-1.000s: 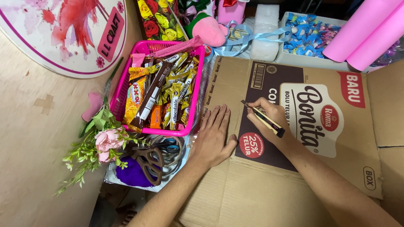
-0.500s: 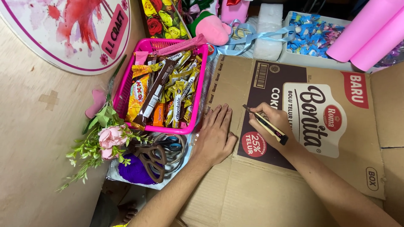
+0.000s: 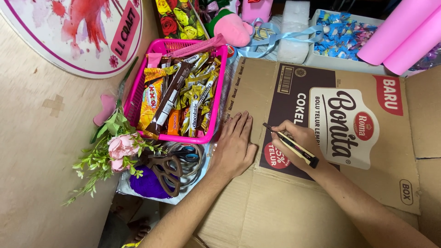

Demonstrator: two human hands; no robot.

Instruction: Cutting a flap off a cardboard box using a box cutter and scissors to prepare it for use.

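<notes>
Cardboard: flattened brown printed cardboard box (image 3: 321,193) lies across the worktop, beside the pink plastic basket of snack bars (image 3: 138,98).
Left hand (image 3: 234,147): released, spread flat, pinning the cardboard.
Right hand (image 3: 298,140): grasping a slim black-and-yellow cutter (image 3: 290,145), tip on the cardboard.
Advice: probably best to hold the pressing fingers clear of the tip's line.

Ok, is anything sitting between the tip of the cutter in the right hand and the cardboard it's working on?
Nothing visible. The right hand holds the cutter with its tip at the flattened cardboard box. The left hand lies flat beside it on the left, and the pink basket stands off the cardboard's left edge.
</notes>
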